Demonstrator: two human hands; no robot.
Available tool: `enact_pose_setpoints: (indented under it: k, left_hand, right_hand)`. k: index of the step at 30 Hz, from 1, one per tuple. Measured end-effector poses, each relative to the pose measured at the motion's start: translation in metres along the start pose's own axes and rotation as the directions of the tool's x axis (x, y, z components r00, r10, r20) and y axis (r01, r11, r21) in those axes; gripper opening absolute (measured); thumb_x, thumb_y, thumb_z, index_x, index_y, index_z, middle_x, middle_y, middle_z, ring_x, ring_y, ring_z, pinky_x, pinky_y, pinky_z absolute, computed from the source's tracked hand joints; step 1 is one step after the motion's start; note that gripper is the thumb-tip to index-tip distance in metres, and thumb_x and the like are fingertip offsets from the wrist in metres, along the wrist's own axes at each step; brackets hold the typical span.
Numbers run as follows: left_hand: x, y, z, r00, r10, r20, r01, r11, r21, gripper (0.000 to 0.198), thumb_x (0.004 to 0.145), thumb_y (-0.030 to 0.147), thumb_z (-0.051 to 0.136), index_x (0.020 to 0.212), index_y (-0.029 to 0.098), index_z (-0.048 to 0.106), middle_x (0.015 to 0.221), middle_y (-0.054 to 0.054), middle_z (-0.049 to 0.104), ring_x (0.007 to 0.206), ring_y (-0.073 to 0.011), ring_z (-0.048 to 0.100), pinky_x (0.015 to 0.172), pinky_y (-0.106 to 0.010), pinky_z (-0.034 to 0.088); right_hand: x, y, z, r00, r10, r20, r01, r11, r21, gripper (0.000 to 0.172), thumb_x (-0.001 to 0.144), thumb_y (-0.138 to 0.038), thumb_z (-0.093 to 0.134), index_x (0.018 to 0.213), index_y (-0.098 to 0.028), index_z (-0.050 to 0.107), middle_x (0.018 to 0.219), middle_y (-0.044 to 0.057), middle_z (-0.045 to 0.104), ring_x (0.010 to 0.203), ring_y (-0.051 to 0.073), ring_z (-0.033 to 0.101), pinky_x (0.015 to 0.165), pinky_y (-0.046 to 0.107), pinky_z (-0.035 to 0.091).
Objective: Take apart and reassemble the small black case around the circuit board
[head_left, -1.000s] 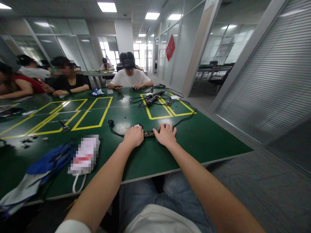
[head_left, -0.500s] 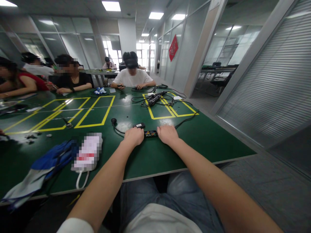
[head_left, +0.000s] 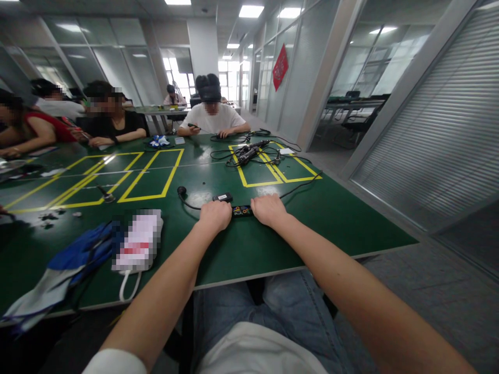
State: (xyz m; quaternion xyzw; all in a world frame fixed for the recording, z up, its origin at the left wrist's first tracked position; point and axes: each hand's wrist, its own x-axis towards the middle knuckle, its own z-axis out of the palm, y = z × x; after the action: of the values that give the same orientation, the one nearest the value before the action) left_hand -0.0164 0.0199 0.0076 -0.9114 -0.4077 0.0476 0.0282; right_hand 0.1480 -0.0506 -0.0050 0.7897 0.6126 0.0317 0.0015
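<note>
A narrow black corded device (head_left: 242, 211) lies across the near part of the green table, with orange and yellow round parts along its top. My left hand (head_left: 215, 214) is closed round its left end, and my right hand (head_left: 268, 209) grips the right end. Only the middle stretch shows between them; the ends are under my fingers. From the left side a cord runs to a black plug (head_left: 181, 191) on the tabletop. Another black cord (head_left: 300, 185) leaves to the right. Just beyond my left hand lies a small black block (head_left: 222, 197) with a white label.
Blue and white gloves (head_left: 74, 265) and a blurred white-and-pink item (head_left: 138, 241) lie left of my left arm. Farther back, a tangle of black cabled tools (head_left: 249, 153) rests within yellow tape (head_left: 263, 183). A person (head_left: 212, 114) sits opposite; others sit at the left.
The view has shifted slightly. Both hands keep their hold on the black corded device, with hardly any visible movement. The person opposite has raised a handheld dark object a little.
</note>
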Motion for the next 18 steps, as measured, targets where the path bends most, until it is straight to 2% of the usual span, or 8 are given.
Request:
enact_pose_setpoints:
  k: [10, 18]
  left_hand:
    - [-0.0012, 0.0069, -0.002, 0.999, -0.042, -0.012, 0.042, 0.999, -0.018, 0.053, 0.108, 0.028, 0.028, 0.123, 0.013, 0.077, 0.12, -0.026, 0.077, 0.119, -0.0376, 0.071, 0.1, -0.052, 0.054]
    - [-0.0038, 0.0055, -0.0016, 0.999, -0.027, -0.017, 0.026, 0.999, -0.039, 0.057, 0.11, 0.031, 0.024, 0.124, 0.013, 0.076, 0.121, -0.025, 0.077, 0.118, -0.0352, 0.072, 0.098, -0.047, 0.056]
  right_hand:
    - [-0.0014, -0.004, -0.0058, 1.0, -0.006, -0.007, 0.005, 0.999, -0.048, 0.053, 0.112, -0.032, 0.033, 0.117, -0.007, 0.08, 0.121, 0.026, 0.076, 0.115, 0.035, 0.07, 0.103, 0.046, 0.041]
    - [0.0005, -0.0015, -0.001, 0.999, -0.007, -0.033, 0.005, 0.998, -0.07, 0.053, 0.112, -0.033, 0.033, 0.116, -0.009, 0.08, 0.119, 0.026, 0.076, 0.112, 0.035, 0.07, 0.098, 0.047, 0.044]
